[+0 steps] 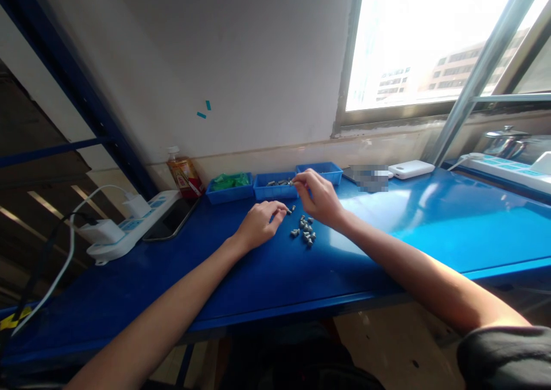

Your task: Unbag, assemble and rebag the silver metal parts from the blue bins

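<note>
My left hand (pixel 262 224) hovers low over the blue table, thumb and fingers pinched on a small bolt-like metal part (pixel 288 211). My right hand (pixel 319 199) is at the right end of the middle blue bin (pixel 275 193); its fingertips are closed together, with a small silvery piece (pixel 291 182) showing at them. More metal pieces lie inside that bin. Between and below the hands, a loose pile of small grey bolt-like parts (pixel 307 229) rests on the table, and a single one (pixel 293 208) lies close to my left fingertips.
A blue bin (pixel 230 195) with green plastic stands left, another blue bin (pixel 329 174) right. Along the left are a drink bottle (pixel 184 174), a phone (pixel 171 220) and a power strip (pixel 129 232) with cables. A white device (pixel 412 169) lies by the window.
</note>
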{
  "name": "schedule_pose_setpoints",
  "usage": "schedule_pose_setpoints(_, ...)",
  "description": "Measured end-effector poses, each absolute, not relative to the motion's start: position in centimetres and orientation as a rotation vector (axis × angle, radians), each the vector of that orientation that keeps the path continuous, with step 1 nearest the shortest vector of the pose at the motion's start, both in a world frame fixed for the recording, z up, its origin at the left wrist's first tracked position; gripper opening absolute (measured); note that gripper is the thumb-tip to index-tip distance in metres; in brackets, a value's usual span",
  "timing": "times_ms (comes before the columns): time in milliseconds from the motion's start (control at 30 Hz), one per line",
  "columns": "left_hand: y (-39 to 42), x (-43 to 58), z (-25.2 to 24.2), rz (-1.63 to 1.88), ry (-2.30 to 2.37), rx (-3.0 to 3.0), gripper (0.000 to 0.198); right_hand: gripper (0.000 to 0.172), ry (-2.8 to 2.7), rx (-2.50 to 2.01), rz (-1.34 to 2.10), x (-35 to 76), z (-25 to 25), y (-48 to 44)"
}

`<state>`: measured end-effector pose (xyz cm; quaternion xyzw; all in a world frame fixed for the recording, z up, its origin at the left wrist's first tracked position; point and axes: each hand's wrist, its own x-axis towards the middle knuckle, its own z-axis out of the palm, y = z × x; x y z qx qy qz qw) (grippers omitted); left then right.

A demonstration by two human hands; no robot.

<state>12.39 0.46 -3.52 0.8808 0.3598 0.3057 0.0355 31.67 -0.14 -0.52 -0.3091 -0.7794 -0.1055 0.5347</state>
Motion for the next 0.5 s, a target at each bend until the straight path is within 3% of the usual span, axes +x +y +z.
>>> schedule_pose_setpoints(200, 0.4, 12.6, -4.1, 0.668, 0.984, 2.837, 0.026, 0.030, -1.448, -0.813, -0.459, 35.3, 2.3, 0.6)
schedule_pose_setpoints(333, 0.4, 12.4, -4.0, 0.493, 0.906, 2.861, 0.026, 0.034, -1.553, -1.380, -0.489, 38.1, 2.0, 3.8)
schedule_pose_setpoints(500, 0.3, 12.2, -3.7, 0.447, 0.895, 2.871, 0.026, 0.038, -1.917, -1.969, -0.180, 39.5, -0.3, 5.5)
